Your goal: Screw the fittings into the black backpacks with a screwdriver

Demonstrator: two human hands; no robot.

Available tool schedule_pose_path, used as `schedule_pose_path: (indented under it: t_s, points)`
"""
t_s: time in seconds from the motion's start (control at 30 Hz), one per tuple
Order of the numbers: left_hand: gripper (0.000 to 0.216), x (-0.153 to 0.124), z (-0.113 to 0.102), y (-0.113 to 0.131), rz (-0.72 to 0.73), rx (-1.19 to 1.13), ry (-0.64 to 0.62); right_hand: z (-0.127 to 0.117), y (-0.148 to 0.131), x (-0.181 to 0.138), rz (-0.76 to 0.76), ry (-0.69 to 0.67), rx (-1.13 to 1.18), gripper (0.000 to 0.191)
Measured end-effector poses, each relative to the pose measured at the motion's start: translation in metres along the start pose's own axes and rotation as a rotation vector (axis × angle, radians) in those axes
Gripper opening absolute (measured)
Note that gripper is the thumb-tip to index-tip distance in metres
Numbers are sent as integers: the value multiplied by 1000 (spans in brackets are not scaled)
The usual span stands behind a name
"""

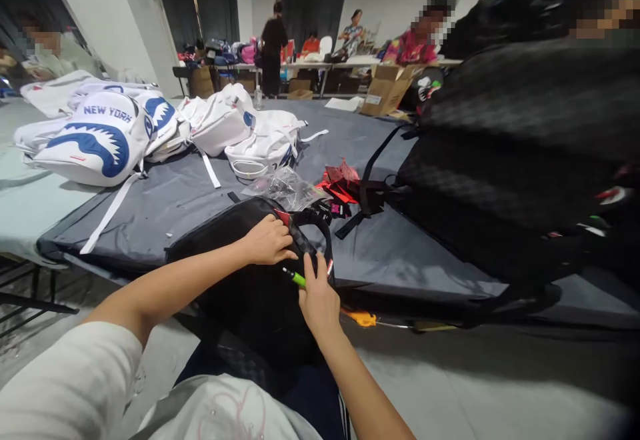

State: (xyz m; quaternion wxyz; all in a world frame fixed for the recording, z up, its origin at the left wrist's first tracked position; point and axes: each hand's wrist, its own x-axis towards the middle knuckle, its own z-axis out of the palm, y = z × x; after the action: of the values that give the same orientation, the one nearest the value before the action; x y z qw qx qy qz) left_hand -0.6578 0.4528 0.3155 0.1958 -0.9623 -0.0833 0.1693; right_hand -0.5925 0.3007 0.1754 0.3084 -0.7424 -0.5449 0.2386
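A black backpack [235, 233] leans across my lap against the table edge, its carry loop and top facing up. My left hand [270, 240] is closed on the backpack's upper edge, fingers curled by a red piece of lining. My right hand [321, 300] holds a slim green pen-like tool [299, 280] with a dark and pale tip pointing left; its exact kind I cannot make out. Two fingers of that hand reach up onto the bag's top near the carry loop. Just beyond lie crumpled clear plastic bags [287, 188] and red and black tags [343, 183].
White backpacks [100, 133] with blue shark-mouth patterns are heaped at the left of the grey-covered table [390, 247]. Black checked backpacks [505, 160] pile high on the right. An orange-handled tool [363, 319] hangs below the table edge. Cardboard boxes [385, 90] and several people are beyond.
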Motion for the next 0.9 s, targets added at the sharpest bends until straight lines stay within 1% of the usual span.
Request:
schedule_pose_path:
  t_s: [0.1, 0.2, 0.27, 0.3, 0.37, 0.43, 0.47, 0.57, 0.63, 0.67, 0.73, 0.83, 0.9]
  points:
    - [57, 5, 15, -30, 44, -27, -31, -14, 0, 30, 35, -120, -6, 61]
    - [58, 25, 28, -68, 50, -35, -48, -34, 7, 65, 41, -229, -22, 58]
    - [57, 40, 29, -86, 49, -40, -46, -45, 11, 84, 38, -287, -19, 55]
    - [57, 45, 28, -90, 54, -45, -45, -47, 12, 90, 35, -316, -4, 52]
    - [55, 48, 25, -85, 98, -64, -53, -45, 10, 92, 27, -368, 28, 46]
    - [49, 41, 25, -68, 165, -110, -58, -34, 6, 84, 34, -379, 37, 42]
    - [46, 35, 26, -56, 180, -143, -52, -27, 4, 79, 60, -364, 38, 41]
    - [50, 17, 36, -30, 71, -193, -23, -11, -1, 66, 121, -344, 58, 41]
    - [57, 11, 39, -28, 38, -175, -31, -7, -3, 64, 128, -351, 69, 40]
    - [60, 10, 39, -32, 49, -158, -36, -8, -3, 64, 129, -352, 70, 39]
    - [63, 10, 32, -48, 69, -119, -33, -10, -5, 64, 136, -359, 55, 40]
    - [64, 8, 11, -84, 52, -21, 13, -13, -6, 62, 139, -386, 11, 42]
    - [63, 0, -7, -105, 19, 66, 49, -13, -5, 59, 129, -390, 3, 44]
